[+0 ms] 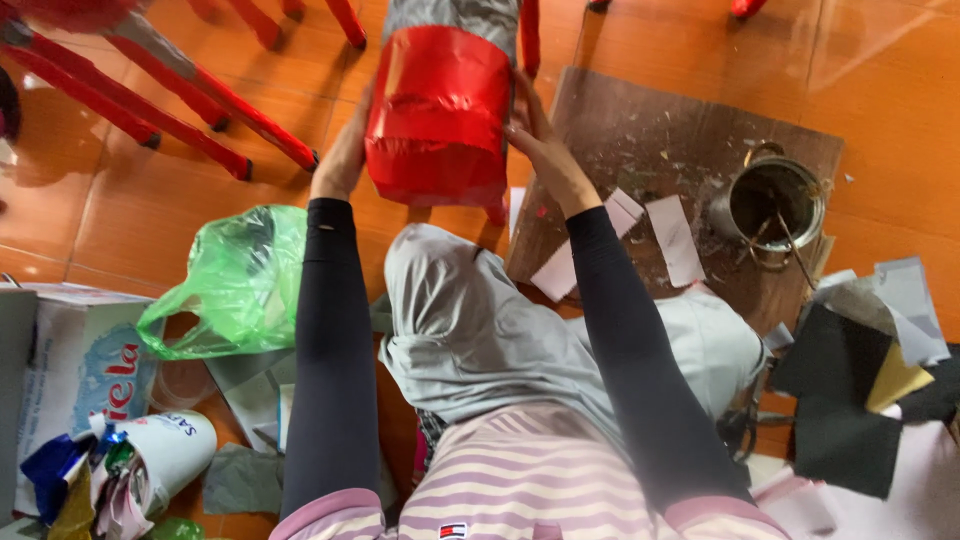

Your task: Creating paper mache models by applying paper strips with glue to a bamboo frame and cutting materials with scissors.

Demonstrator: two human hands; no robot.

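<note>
Red glossy paper covered the lower part of a cylinder (pixel 440 115) that stood upright on the orange tiled floor (pixel 140 210), its upper part wrapped in grey. The cylinder sat at the top centre of the head view, between the person's two hands. The left hand (pixel 345 155) lay against the cylinder's left side, mostly hidden behind it, so how far its fingers were spread could not be told. The right hand (pixel 545 150) pressed flat against the right side, its fingers (pixel 525 100) extended and laid along the red paper, not curled around anything. Both forearms wore dark sleeves (pixel 330 340). Grey fabric (pixel 470 320) lay draped over the person's lap, just below the cylinder. A brown board (pixel 690 140) lay on the floor to the right of the cylinder, littered with scraps and carrying white paper strips (pixel 675 240) and a metal can (pixel 775 200). Black, grey and yellow sheets (pixel 850 390) were piled at the right edge. A green plastic bag (pixel 245 275) lay left of the left arm, with a cardboard box (pixel 70 350) and a white cup (pixel 165 455) stuffed with foil scraps near the lower left corner. Red chair legs (pixel 200 100) crossed the upper left.
</note>
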